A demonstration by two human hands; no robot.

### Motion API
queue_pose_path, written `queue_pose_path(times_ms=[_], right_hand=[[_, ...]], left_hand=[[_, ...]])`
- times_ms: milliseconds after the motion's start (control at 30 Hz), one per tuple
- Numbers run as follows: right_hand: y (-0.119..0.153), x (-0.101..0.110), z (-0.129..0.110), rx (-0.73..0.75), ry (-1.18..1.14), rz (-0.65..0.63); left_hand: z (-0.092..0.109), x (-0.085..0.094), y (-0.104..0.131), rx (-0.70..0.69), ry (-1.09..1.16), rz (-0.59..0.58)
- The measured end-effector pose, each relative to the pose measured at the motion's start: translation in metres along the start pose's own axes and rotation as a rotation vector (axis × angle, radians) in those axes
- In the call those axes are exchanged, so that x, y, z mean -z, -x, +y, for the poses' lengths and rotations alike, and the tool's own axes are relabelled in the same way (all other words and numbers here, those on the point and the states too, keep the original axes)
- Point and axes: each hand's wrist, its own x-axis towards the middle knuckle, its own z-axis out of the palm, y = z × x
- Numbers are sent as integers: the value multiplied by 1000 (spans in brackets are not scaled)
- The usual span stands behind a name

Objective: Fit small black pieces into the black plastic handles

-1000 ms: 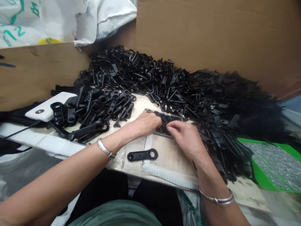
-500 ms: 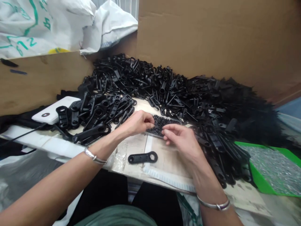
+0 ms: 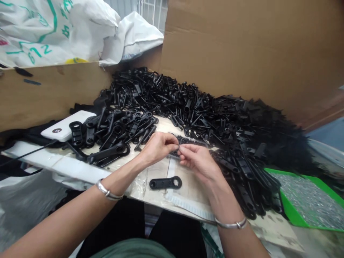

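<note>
My left hand (image 3: 160, 146) and my right hand (image 3: 197, 159) meet fingertip to fingertip above the near edge of a clear tray of small black parts (image 3: 185, 140). Both are closed in a pinch; whatever lies between the fingertips is too small to make out. Below them, a single black plastic lever (image 3: 165, 182) with a ring at its right end lies flat on the board. The tray is partly hidden by my hands.
Behind the tray spreads a large heap of black parts (image 3: 188, 104). More levers lie at the left (image 3: 115, 132) beside a white device (image 3: 68, 126) with a cable. A green tray (image 3: 313, 200) of small shiny pieces sits at the right, cardboard (image 3: 242, 46) behind.
My hands have come together, the right one moving left until the fingertips meet. The camera view has shifted slightly; the single lever still lies on the board.
</note>
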Motion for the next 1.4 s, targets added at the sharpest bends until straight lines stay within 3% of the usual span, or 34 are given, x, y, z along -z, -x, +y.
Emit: queue_pose_path(times_ms=[300,600,800,967,1200,1400], right_hand=[[-8,-6,-4,123,271,92],[-11,-5,-3,173,409,20],[-12,-3,-1,286,595,57],[-11,2,2,384,683,96],[3,18,2,286,494,105],[36,11,10,98,-111,77]], left_hand=[[-8,4,0,18,-90,65],[-1,4,1,5,-58,45],[-14,5,-3,95,64,44],[-9,7,3,192,266,45],[5,2,23,360,558,-27],[16,-14,45,414,739,-79]])
